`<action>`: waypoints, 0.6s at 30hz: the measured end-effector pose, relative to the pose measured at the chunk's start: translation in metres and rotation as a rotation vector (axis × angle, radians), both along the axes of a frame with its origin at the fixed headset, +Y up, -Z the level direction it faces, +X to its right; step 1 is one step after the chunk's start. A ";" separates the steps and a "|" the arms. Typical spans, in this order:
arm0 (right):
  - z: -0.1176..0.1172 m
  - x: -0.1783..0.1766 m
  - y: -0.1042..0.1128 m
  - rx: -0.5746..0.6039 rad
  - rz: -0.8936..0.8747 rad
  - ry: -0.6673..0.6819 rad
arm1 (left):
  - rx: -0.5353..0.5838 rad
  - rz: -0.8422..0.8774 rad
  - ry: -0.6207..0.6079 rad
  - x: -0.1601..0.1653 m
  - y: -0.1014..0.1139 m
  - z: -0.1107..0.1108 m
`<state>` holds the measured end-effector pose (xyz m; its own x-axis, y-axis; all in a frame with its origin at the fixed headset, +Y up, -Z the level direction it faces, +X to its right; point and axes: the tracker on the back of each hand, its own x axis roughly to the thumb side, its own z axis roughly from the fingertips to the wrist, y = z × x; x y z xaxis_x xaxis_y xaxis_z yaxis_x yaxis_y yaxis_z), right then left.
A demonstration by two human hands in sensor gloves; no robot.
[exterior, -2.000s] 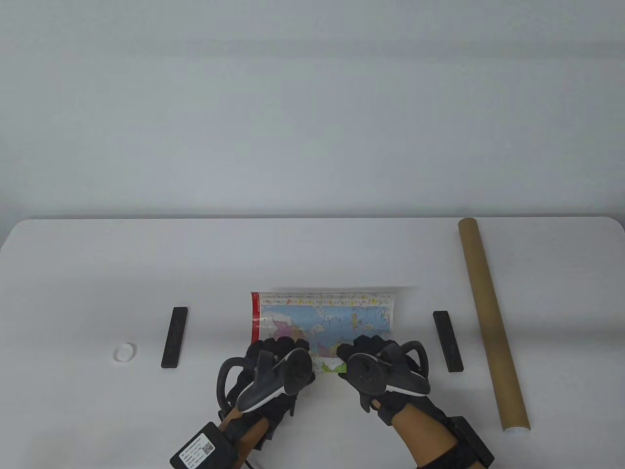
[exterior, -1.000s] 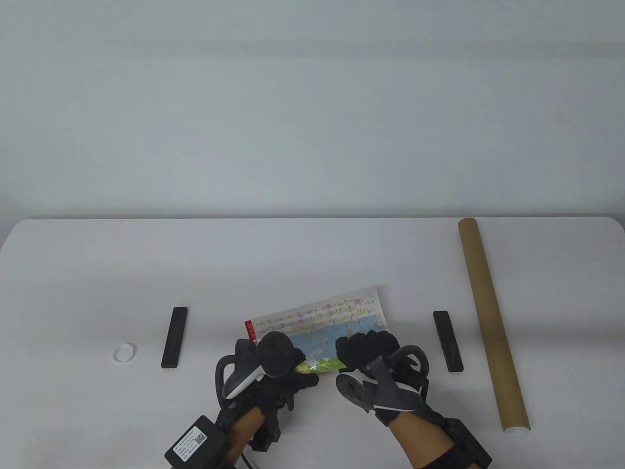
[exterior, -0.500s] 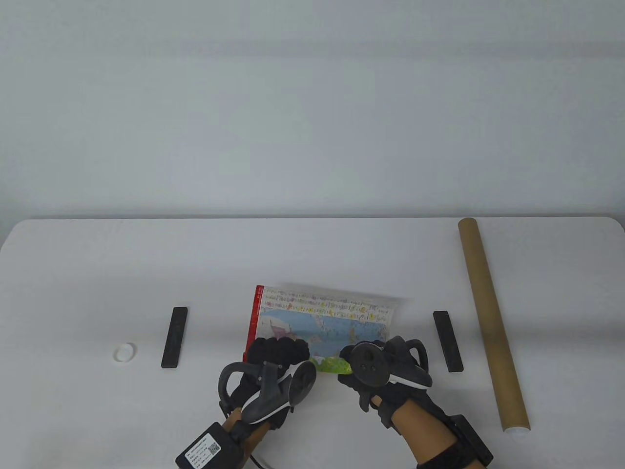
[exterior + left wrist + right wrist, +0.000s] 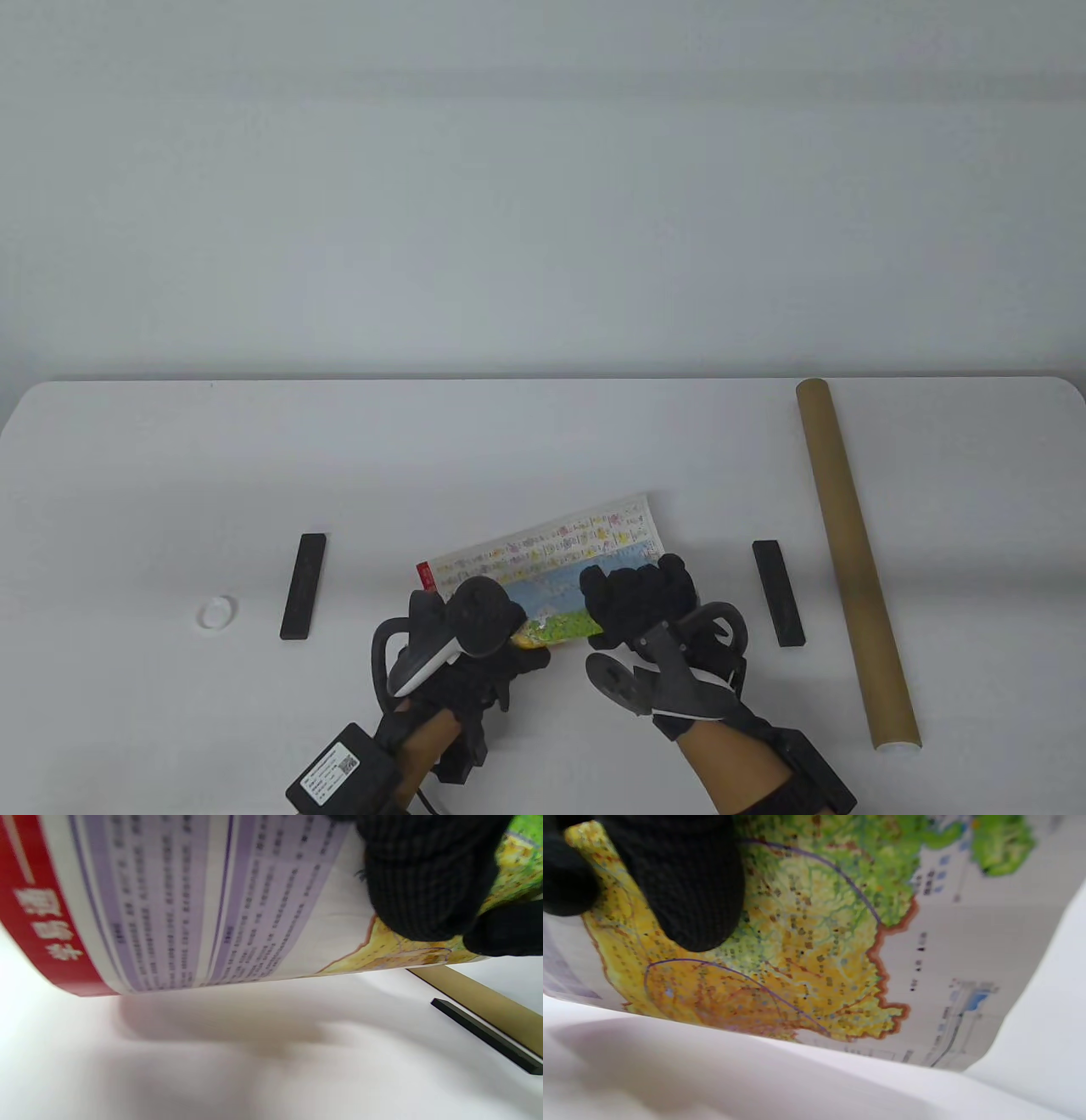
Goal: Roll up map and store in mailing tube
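Glossy paper of the map (image 4: pixel 556 564) curls up off the white table (image 4: pixel 509 441) near the front edge, its near portion gripped by both hands. The left hand (image 4: pixel 475 645) holds the map's near-left part beside the red title strip, and in the left wrist view its gloved fingers (image 4: pixel 428 878) press on the printed face where the text columns meet the yellow land area. The right hand (image 4: pixel 649 615) holds the near-right part; the right wrist view shows a gloved finger (image 4: pixel 683 878) pressing on the yellow and green terrain of the map (image 4: pixel 818 955), with the sheet lifted clear of the table below it. The far edge of the sheet slants, its right corner reaching further back than the left. To the right, well apart from the hands, the brown cardboard mailing tube (image 4: pixel 853 560) lies lengthwise on the table, its white-rimmed near end towards the front. 2 black bars flank the map: 1 on the left (image 4: pixel 304 587) and 1 on the right (image 4: pixel 778 592), between the right hand and the tube. A small white cap (image 4: pixel 216 612) sits further left.
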<state>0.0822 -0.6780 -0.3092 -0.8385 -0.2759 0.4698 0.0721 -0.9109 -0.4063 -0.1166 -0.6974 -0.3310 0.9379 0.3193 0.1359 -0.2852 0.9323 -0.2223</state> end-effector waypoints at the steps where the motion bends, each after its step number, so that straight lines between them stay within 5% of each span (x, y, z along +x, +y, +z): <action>1: 0.000 0.000 0.000 -0.001 -0.001 0.001 | -0.003 0.004 -0.002 0.000 0.000 0.000; 7: -0.005 0.001 -0.002 -0.054 0.012 -0.055 | 0.139 -0.088 -0.040 0.009 0.001 0.006; 18: -0.024 0.020 -0.009 -0.432 -0.273 -0.066 | 0.525 -0.347 -0.067 0.027 0.016 0.026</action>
<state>0.1018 -0.6868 -0.3332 -0.8845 0.1646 0.4365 -0.1787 -0.9839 0.0089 -0.0894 -0.6818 -0.3050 0.9588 -0.1269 0.2542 0.0518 0.9578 0.2827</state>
